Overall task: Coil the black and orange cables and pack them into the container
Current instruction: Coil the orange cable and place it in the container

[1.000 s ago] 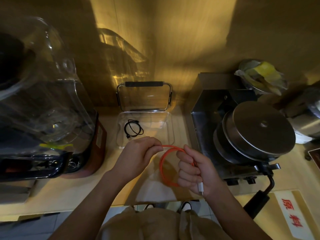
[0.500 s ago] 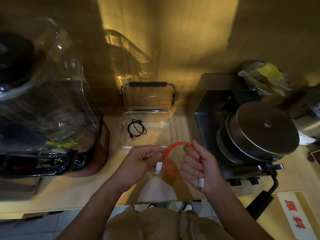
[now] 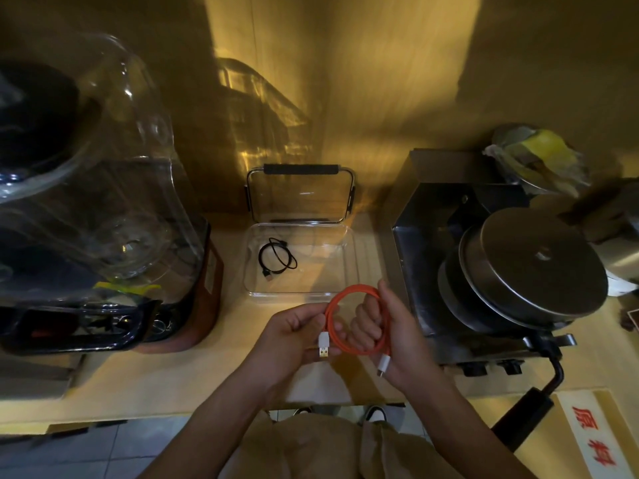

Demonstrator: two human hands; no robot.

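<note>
hands [image 3: 349, 335] gripping looped orange cable [image 3: 359, 292], white plugs

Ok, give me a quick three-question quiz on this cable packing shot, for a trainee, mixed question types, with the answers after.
1. True or false: the black cable already lies coiled inside the clear container.
2. Multiple choice: the orange cable is A) flat on the counter, B) held as a loop by both hands, C) inside the container.
3. Fill the gap: the white plug with the gold tip is at the ___ hand.

Key
1. True.
2. B: the left hand and the right hand both grip the loop, in front of the container.
3. Left.
</note>
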